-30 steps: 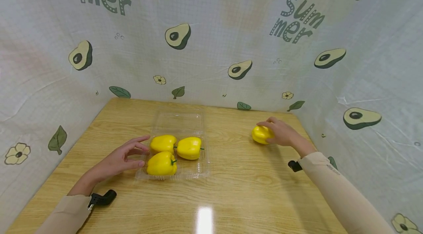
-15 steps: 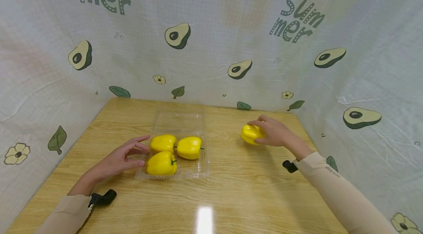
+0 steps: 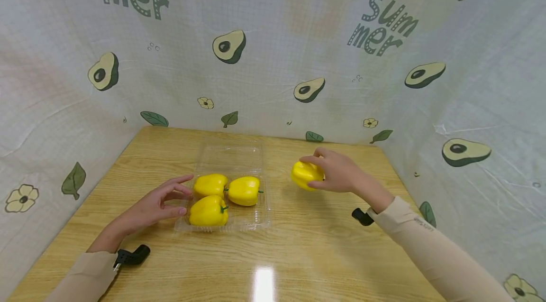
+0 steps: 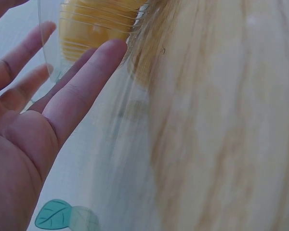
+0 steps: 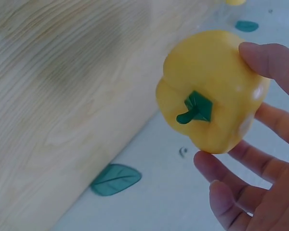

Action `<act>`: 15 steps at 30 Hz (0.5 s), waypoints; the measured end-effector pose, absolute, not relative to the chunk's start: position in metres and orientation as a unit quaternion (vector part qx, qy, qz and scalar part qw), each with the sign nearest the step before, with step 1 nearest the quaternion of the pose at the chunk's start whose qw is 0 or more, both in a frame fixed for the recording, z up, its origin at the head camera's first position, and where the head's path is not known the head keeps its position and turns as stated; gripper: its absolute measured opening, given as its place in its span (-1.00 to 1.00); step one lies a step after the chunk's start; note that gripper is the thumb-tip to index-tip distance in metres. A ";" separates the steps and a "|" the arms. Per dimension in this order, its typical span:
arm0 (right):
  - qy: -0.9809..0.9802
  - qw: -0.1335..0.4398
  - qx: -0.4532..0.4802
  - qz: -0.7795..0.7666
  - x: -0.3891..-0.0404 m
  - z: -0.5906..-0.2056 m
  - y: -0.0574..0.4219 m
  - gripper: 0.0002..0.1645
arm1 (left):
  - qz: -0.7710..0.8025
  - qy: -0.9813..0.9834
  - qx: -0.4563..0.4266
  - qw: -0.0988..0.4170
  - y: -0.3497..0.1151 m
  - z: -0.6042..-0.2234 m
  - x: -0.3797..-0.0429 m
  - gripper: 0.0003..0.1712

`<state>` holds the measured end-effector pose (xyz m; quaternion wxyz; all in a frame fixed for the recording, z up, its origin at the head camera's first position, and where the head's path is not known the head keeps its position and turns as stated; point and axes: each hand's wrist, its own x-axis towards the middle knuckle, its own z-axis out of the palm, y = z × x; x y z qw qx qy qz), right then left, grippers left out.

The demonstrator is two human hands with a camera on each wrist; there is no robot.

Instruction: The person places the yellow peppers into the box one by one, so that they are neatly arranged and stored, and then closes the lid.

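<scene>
Nearer than the clear box, to its left: a beige sleeve, with a black wrist device at the cuff.
Right sleeve: beige as well, nearer than the box and well to its right, a second black device beside its cuff.
Table: wood-grained, under the box, with a bright glare nearer than the box.
Left hand: at the box's left side, fingers loosely extended and thumb spread away from them; whether they touch the box cannot be told.
Front pepper: yellow, on its side in the box's near left part.
Rear pepper: yellow, behind it in the box's left part.
Right pepper: yellow, in the box's right part, green stem pointing right.
Right hand: well right of the box, thumb and fingers curved around the held pepper.
Held pepper: yellow, right of the box and apart from it; its green stem shows in the right wrist view.
Lid: clear, folded open beyond the box.
Patterned cloth: beyond the box and along both sides, printed with avocados, leaves, flowers and "summer".
</scene>
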<state>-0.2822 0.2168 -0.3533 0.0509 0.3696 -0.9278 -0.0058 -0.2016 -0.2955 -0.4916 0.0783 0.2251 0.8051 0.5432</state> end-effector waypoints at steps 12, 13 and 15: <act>-0.908 0.040 0.417 -0.011 -0.264 -0.345 0.169 -0.22 | 0.545 0.804 0.227 0.077 -0.296 -0.494 -0.203 -0.60; -0.905 0.040 0.423 -0.012 -0.263 -0.345 0.166 -0.22 | 0.545 0.804 0.228 0.077 -0.296 -0.494 -0.203 -0.60; -0.900 0.040 0.435 -0.011 -0.260 -0.344 0.159 -0.22 | 0.544 0.803 0.229 0.075 -0.296 -0.494 -0.203 -0.59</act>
